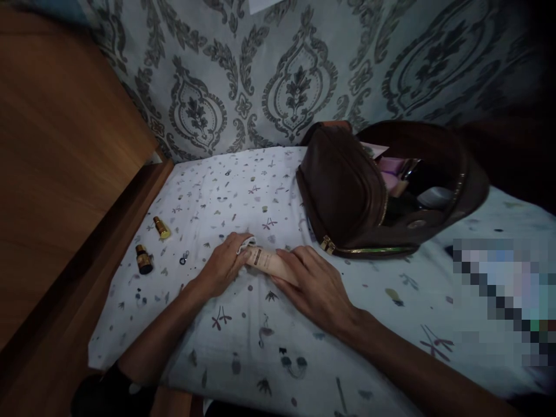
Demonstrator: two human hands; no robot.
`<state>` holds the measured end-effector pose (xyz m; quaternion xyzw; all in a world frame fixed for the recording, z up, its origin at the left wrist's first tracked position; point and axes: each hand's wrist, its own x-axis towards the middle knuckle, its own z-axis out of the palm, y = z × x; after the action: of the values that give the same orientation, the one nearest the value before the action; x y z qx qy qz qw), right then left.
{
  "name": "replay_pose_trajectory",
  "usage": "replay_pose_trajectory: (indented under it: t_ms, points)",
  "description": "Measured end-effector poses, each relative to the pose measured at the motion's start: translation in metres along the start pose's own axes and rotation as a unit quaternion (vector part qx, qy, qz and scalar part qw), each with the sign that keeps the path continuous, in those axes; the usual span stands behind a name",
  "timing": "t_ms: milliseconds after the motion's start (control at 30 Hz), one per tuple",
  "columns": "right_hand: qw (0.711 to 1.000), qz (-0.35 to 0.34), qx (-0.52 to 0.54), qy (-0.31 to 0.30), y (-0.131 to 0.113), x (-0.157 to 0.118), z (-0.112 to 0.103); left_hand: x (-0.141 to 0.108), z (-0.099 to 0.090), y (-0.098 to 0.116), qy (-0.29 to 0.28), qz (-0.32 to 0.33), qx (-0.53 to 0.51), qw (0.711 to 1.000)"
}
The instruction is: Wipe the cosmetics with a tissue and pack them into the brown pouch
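A slim beige container (pixel 270 264) is held lengthwise between the left hand (pixel 226 262) and the right hand (pixel 319 288), with a white cloth (pixel 247 244) pressed to its left end.
A small dark label block and fine print, too blurred to be read, are shown on its pale face; it is slanted, its labelled end set farther forward, its other end covered by the right fingers. The cloth is bunched under the left fingers, with only a folded edge left exposed.

I can't read the small print on the tube (pixel 268 263); the right hand (pixel 319 285) covers one end. Right of that hand, pixelation masks an object (pixel 506 284).
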<state>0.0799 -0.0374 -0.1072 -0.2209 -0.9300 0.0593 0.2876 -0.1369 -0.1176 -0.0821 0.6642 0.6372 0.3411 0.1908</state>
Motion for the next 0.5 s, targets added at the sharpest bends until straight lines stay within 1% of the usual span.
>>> replay_pose_trajectory:
  t_ms: [133, 233, 367, 500]
  points:
    - [0.999, -0.025, -0.024, 0.025, -0.0015, -0.0003, -0.0012, -0.0008, -0.0001, 0.0064, -0.01, -0.053, -0.053, 0.997]
    - [0.998, -0.036, -0.031, 0.042, -0.0025, 0.0002, -0.0018, -0.0008, 0.0009, 0.0094, -0.007, -0.084, -0.065, 0.994]
    - [0.998, -0.035, -0.036, 0.044, -0.0037, 0.0013, -0.0028, -0.0017, 0.0049, 0.0106, 0.022, -0.13, -0.022, 0.991]
    - [0.998, -0.029, -0.048, 0.037, -0.0035, 0.0017, -0.0033, -0.0027, 0.0095, 0.0116, 0.062, -0.153, 0.019, 0.986]
